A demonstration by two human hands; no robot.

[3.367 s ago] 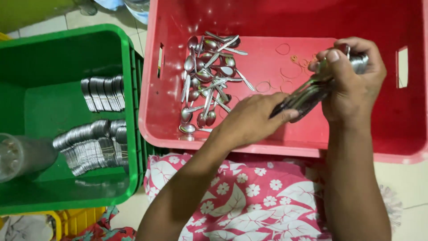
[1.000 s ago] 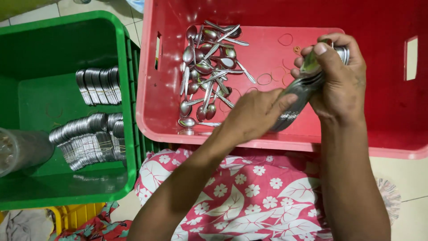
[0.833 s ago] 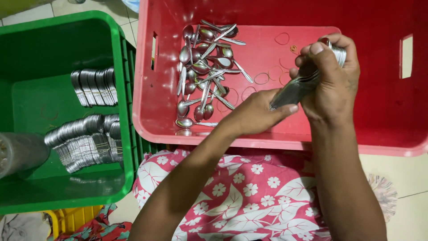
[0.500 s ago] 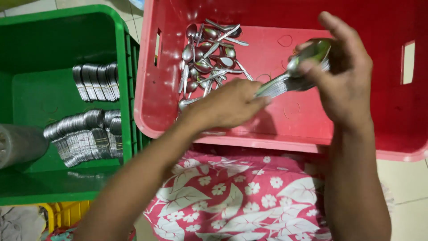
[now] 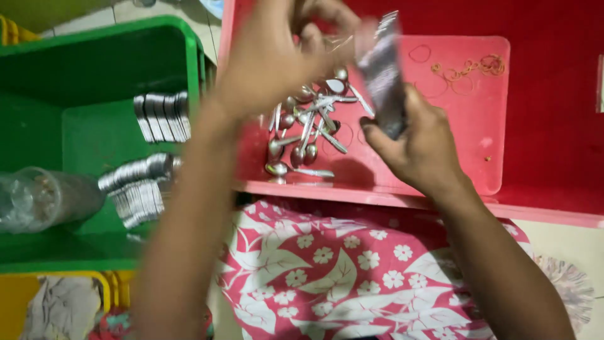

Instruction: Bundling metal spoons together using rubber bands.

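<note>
Stacked spoons upright in the right hand, left hand raised beside them

From the left: green crate (image 5: 94, 75) holding banded spoon bundles (image 5: 162, 117); the left hand (image 5: 270, 56), blurred, fingers curled, grip unclear, just left of the stack's top; loose spoons (image 5: 308, 126) in the red crate (image 5: 541, 126); the right hand (image 5: 418, 148) clenches the spoon stack (image 5: 382, 69), long axis near vertical.

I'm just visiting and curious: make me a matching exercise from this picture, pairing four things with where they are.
Things:
1. loose spoons
2. bundled spoons
3. spoon stack
4. rubber bands

Places:
A. green crate
B. right hand
C. far right part of the red crate floor
D. left part of the red crate floor, under the left hand

Pairs: 1-D, 2-A, 3-B, 4-C
</note>
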